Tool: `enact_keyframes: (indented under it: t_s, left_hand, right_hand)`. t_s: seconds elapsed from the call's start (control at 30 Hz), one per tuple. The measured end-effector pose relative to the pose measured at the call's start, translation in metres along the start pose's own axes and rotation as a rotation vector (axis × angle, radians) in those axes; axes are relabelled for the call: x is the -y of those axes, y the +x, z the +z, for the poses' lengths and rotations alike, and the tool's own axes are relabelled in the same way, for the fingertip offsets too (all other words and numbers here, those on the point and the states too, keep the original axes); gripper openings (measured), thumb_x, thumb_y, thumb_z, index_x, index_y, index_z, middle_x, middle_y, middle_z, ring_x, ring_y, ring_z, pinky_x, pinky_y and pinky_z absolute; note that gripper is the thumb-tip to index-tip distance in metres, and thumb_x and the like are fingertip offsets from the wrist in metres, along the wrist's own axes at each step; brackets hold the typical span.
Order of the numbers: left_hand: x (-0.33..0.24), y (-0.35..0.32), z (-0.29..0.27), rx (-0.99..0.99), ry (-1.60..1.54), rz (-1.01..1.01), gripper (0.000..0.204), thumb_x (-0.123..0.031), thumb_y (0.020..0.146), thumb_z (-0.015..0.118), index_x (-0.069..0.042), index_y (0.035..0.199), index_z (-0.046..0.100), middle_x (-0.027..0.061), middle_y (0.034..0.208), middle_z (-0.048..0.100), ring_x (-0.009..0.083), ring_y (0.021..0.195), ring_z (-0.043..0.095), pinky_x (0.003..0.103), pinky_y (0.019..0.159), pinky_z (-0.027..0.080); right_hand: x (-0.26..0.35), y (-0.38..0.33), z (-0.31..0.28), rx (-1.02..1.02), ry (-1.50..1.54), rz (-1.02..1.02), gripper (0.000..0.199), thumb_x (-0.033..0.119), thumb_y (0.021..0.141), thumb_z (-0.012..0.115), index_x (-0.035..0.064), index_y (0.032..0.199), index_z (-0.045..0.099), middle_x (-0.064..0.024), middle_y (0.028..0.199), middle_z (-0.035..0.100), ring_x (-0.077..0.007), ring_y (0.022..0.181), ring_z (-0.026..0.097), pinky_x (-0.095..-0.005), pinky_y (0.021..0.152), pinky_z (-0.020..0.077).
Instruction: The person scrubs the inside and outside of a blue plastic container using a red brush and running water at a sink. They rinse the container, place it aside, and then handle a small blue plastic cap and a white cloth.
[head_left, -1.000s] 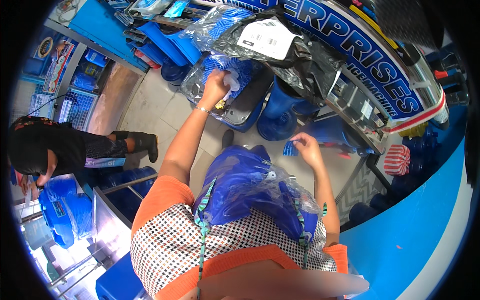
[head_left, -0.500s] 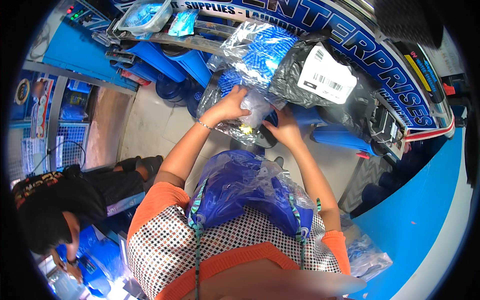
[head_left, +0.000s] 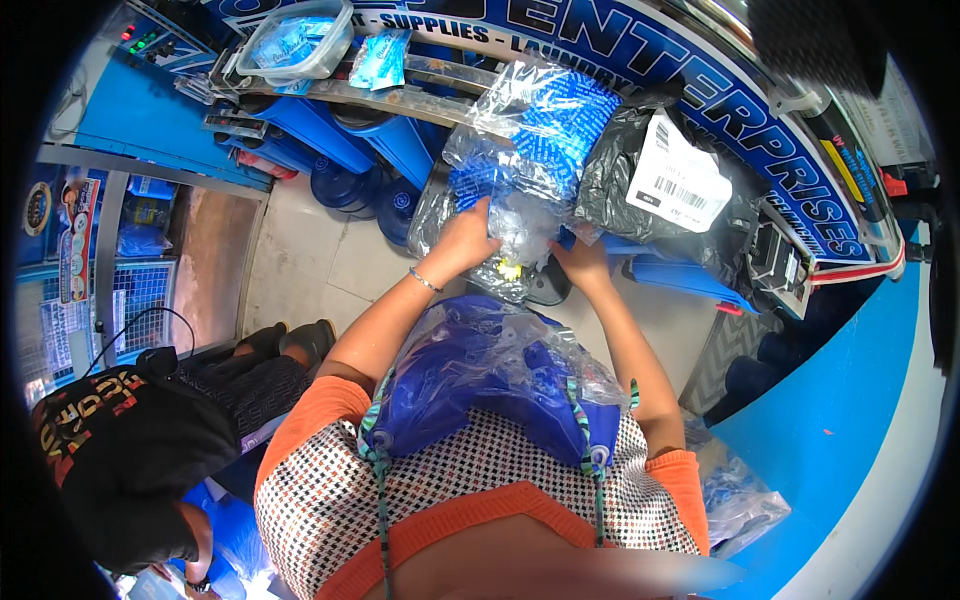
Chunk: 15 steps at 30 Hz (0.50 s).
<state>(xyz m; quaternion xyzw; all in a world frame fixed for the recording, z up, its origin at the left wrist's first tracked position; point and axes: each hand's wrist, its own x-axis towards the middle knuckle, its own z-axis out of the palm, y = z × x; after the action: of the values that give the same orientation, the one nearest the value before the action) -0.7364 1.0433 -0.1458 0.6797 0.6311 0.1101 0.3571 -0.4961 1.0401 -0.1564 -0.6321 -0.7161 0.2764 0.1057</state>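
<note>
A clear plastic bag (head_left: 520, 215) with blue printed packets (head_left: 560, 115) inside lies over the counter edge in front of me. My left hand (head_left: 468, 240) is closed on its near left side, thumb pointing right across the crinkled film. On the bag's right edge, my right hand (head_left: 580, 262) has its fingers bent, and its fingertips are partly hidden by the plastic. A small yellow piece (head_left: 508, 269) shows at the lower end of the bag. Just right of the bag rests a black plastic parcel (head_left: 612, 178) with a white label (head_left: 680, 175).
A clear tub (head_left: 300, 45) of blue packets and a loose blue packet (head_left: 380, 60) are on the shelf at far left. Blue cylinders (head_left: 390, 140) and round jugs (head_left: 345, 185) stand below. A blue plastic-covered apron (head_left: 470, 390) hangs on me. Another person (head_left: 140, 450) bends at lower left.
The clear bag and the black parcel appear a little further right and lower. My right hand sits lower on the bag's edge. The other person has bent further down.
</note>
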Motion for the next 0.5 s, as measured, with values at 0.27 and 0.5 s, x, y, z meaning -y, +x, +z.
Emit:
enact_keyframes:
  t_s: [0.27, 0.5]
  left_hand:
    - [-0.011, 0.011, 0.026, -0.145, -0.186, 0.089, 0.045, -0.012, 0.075, 0.071, 0.006, 0.113, 0.054, 0.0143, 0.078, 0.066, 0.0291, 0.074, 0.068, 0.038, 0.066, 0.052]
    - [-0.039, 0.020, 0.000, 0.000, -0.396, 0.113, 0.022, -0.012, 0.079, 0.068, 0.001, 0.096, 0.063, 0.0108, 0.079, 0.067, 0.0205, 0.073, 0.067, 0.035, 0.068, 0.052]
  right_hand:
    - [0.047, -0.014, -0.006, -0.131, -0.112, -0.395, 0.081, 0.044, 0.073, 0.076, 0.0041, 0.138, 0.046, -0.0221, 0.128, 0.056, -0.0396, 0.122, 0.050, -0.0455, 0.101, 0.0419]
    - [-0.001, 0.020, 0.036, -0.105, 0.107, -0.172, 0.051, 0.022, 0.080, 0.068, 0.0086, 0.129, 0.056, -0.0201, 0.127, 0.058, -0.0382, 0.117, 0.055, -0.0441, 0.101, 0.0423]
